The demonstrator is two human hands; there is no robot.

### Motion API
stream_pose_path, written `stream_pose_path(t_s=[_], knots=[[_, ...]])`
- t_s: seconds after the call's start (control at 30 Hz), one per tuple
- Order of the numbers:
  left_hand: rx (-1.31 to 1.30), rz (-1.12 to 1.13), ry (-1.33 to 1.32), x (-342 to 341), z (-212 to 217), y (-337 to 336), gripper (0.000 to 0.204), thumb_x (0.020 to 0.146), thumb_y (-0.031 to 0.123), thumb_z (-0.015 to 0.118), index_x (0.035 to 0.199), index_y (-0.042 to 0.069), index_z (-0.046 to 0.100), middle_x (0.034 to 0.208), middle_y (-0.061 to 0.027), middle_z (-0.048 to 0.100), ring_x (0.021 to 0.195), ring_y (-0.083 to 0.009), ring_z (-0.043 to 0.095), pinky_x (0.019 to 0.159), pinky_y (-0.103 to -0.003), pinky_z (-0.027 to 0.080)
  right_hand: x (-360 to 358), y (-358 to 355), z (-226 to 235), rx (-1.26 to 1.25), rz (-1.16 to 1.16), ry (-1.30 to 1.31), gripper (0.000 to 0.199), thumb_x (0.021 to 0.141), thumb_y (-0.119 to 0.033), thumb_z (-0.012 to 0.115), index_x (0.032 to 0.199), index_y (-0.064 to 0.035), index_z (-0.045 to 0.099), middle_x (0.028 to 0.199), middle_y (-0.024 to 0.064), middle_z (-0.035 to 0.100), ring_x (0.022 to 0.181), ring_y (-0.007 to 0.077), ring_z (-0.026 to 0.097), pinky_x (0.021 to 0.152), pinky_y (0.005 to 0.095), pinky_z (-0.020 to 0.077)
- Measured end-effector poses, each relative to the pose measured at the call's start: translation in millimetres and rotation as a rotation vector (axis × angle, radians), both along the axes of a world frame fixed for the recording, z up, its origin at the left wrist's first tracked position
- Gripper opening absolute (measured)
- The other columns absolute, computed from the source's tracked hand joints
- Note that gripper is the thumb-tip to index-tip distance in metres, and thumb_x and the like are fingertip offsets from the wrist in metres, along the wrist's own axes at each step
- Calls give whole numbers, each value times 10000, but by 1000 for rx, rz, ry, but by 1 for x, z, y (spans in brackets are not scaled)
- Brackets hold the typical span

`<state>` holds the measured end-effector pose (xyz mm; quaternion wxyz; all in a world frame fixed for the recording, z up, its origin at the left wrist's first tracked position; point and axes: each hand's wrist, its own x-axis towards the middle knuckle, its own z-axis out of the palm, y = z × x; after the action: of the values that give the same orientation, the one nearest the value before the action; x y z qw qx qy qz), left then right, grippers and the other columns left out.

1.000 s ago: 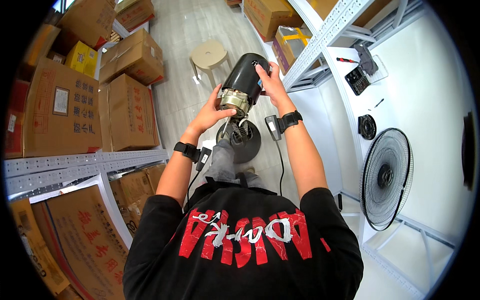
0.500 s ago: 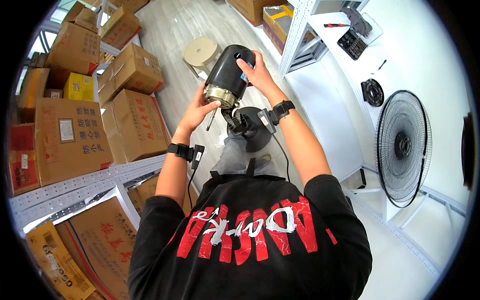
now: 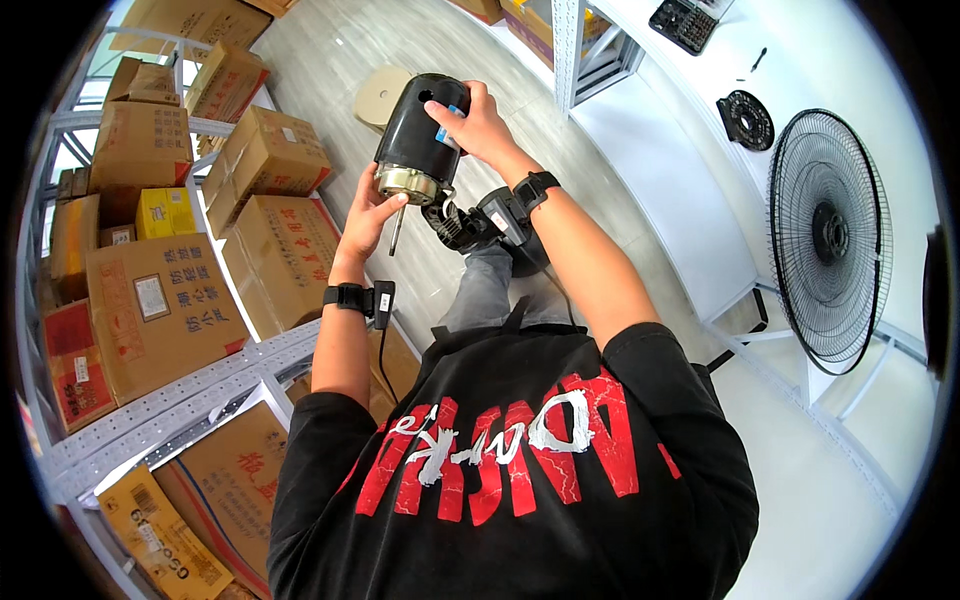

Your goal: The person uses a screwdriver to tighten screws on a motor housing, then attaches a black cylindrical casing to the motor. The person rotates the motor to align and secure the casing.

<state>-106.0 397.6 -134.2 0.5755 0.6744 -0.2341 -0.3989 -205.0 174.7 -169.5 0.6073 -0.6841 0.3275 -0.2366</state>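
Two grips, both wrapped on one load. Left grip [image 3: 364,220] clasps the silvery motor [image 3: 408,187], thumb at its lower edge; right grip [image 3: 482,128] clasps the black cover [image 3: 412,135] above it, thumb beside the hole [image 3: 427,96]. Versus a second ago: less metal seems to show under the cover; shaft [image 3: 397,235] stands against floor [image 3: 415,285], just right of left grip. Likely a closer fit or only changed angle; cannot tell. Wire guard [image 3: 830,232] well right of right grip.
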Motion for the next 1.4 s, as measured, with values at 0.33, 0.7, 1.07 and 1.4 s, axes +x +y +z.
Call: stream_pose_path(t_s=[0.33,0.7,1.07,1.4], knots=[[-19,-57,-8,-3,5,3,727,798,60,802,1359,72,339,1209,-113,562,1131,-214,552,975,-363,460,-8,-15,9,179,229,-240,949,739,-469,845,1402,-3,351,1308,196,500,1208,286,527,995,412,470],[-91,-71,-27,-8,14,2,929,809,25,762,1544,100,198,1304,-119,545,1165,-206,556,956,-350,470,-6,-10,31,243,245,-310,865,774,-292,839,1467,-123,349,1348,136,486,1258,259,485,1047,398,422],[-125,-113,-15,-1,3,4,918,797,25,772,1547,88,245,1497,-131,418,1365,-243,417,1089,-400,400,-14,-9,44,238,305,-236,809,797,-303,829,1421,-62,373,1332,161,506,1201,256,547,1014,390,460],[-95,-156,-135,-2,8,3,899,799,55,786,1531,76,264,1477,-131,437,1349,-241,429,1074,-400,409,-21,-3,30,134,338,-278,784,876,-275,762,1482,-133,285,1367,97,475,1272,218,451,1045,383,402]])
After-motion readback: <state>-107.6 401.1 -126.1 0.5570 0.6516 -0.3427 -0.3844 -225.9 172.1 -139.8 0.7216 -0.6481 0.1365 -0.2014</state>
